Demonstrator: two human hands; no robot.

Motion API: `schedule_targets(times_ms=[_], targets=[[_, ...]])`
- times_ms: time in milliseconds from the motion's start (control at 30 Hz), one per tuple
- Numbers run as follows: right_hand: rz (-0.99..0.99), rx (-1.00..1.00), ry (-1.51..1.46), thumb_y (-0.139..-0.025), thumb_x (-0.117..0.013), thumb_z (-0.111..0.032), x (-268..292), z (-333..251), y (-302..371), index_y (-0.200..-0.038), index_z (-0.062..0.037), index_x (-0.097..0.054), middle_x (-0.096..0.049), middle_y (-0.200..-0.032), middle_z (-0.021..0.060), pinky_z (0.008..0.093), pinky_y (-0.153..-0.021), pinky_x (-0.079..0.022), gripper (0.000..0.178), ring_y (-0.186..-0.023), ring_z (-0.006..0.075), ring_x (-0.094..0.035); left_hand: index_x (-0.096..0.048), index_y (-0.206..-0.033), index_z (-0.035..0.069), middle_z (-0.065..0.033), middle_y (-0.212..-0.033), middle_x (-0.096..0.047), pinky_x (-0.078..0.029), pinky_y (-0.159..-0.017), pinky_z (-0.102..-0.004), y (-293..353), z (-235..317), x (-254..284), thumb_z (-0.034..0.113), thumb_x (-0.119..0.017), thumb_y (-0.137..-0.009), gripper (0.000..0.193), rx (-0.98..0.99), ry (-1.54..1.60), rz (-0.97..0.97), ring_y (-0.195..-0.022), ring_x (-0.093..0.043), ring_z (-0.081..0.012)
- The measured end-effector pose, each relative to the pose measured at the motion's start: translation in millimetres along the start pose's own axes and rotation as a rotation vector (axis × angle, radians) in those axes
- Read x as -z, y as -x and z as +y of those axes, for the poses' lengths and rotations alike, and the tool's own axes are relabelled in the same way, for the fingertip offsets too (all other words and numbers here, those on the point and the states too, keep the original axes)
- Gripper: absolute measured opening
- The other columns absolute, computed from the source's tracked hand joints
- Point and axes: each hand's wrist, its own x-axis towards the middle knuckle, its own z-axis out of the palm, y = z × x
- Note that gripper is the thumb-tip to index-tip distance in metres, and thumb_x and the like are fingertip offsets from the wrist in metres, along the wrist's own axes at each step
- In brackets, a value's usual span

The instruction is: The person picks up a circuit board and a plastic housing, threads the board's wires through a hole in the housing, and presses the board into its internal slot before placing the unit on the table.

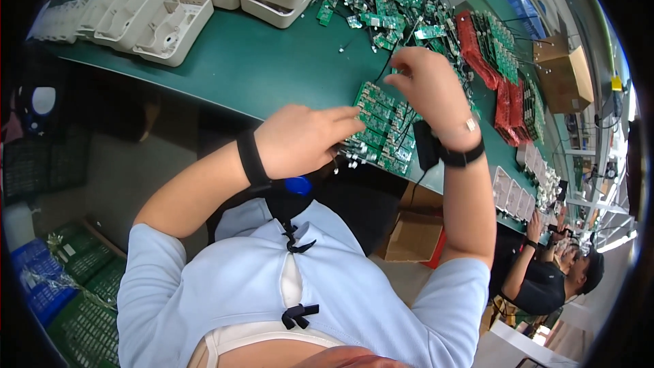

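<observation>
A panel of green circuit boards [385, 119] lies near the front edge of the green table, with black wires across it. My left hand [303, 140] reaches to the panel's left edge, its fingers extended and gripping there; the thumb is mostly hidden. Small white connectors [357, 152] stick out below those fingers. Over the panel's far right side is my right hand [432, 85], thumb and forefinger bent toward each other beside a black wire. What lies between these fingertips is too small to make out. A black band circles each wrist, and a dark block hangs beside the right one.
Loose circuit boards [381, 10] with wires are heaped behind the panel. Beige plastic housings [174, 31] stand at the back left. Red bubble-wrap sheets [507, 105] and upright boards line the right. Past them are a cardboard box [565, 75] and a co-worker [545, 286] at the table.
</observation>
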Motion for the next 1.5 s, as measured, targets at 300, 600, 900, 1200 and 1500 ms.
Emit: schedule_targets(times_ms=[300, 600, 900, 1200, 1500], targets=[[0.433, 0.239, -0.847, -0.086, -0.078, 0.009, -7.5, -57.4, 79.1, -0.106, 0.0033, -0.070, -0.073, -0.107, 0.0119, 0.0324, -0.082, -0.059, 0.023, -0.097, 0.0192, -0.072, -0.067, -0.132, 0.003, -0.0094, -0.113, -0.076, -0.055, -0.065, -0.0330, -20.9, -13.3, 26.6, 0.007, -0.061, -0.103, 0.029, 0.256, 1.101, -0.306, -0.074, -0.067, -0.0183], [0.422, 0.122, -1.022, -0.088, -0.078, 0.009, -32.2, -40.7, 85.5, -0.106, 0.0026, -0.070, -0.074, -0.103, 0.0087, 0.0269, -0.080, -0.058, 0.021, -0.090, 0.0157, -0.072, -0.065, -0.116, 0.002, -0.0024, -0.094, -0.067, -0.030, -0.050, -0.0200, -14.7, -0.6, 28.3, 0.021, -0.058, -0.112, 0.021, 0.614, 1.589, -0.366, -0.061, -0.039, -0.0006], [0.469, 0.312, -0.022, -0.079, -0.078, 0.002, -36.1, -47.6, 82.5, -0.097, -0.0018, -0.071, -0.073, -0.100, 0.0086, 0.0349, -0.071, -0.059, 0.020, -0.083, 0.0274, -0.071, -0.060, -0.113, 0.004, -0.0030, -0.089, -0.064, -0.039, -0.053, -0.0240, -11.4, 11.2, 6.3, 0.021, -0.054, -0.113, 0.019, 0.379, 0.712, 0.060, -0.060, -0.048, -0.0054], [0.523, 0.188, 0.094, -0.079, -0.075, 0.004, -22.9, -41.0, 82.3, -0.090, -0.0010, -0.070, -0.073, -0.095, 0.0079, 0.0327, -0.070, -0.057, 0.012, -0.083, 0.0227, -0.071, -0.056, -0.109, 0.001, -0.0163, -0.095, -0.072, -0.052, -0.068, -0.0413, -6.2, 15.5, 30.1, 0.012, -0.052, -0.107, 0.012, 0.650, 0.804, 0.299, -0.069, -0.064, -0.0336], [0.234, -0.178, -0.911, -0.090, -0.075, 0.003, -49.0, -18.5, 66.0, -0.094, 0.0024, -0.072, -0.074, -0.084, 0.0047, 0.0244, -0.071, -0.053, 0.005, -0.079, 0.0078, -0.069, -0.058, -0.109, 0.002, -0.0213, -0.126, -0.070, -0.059, -0.067, -0.0399, 21.6, 2.6, 14.6, 0.007, -0.058, -0.097, 0.013, 0.098, 0.253, 0.037, -0.078, -0.074, -0.0313]])
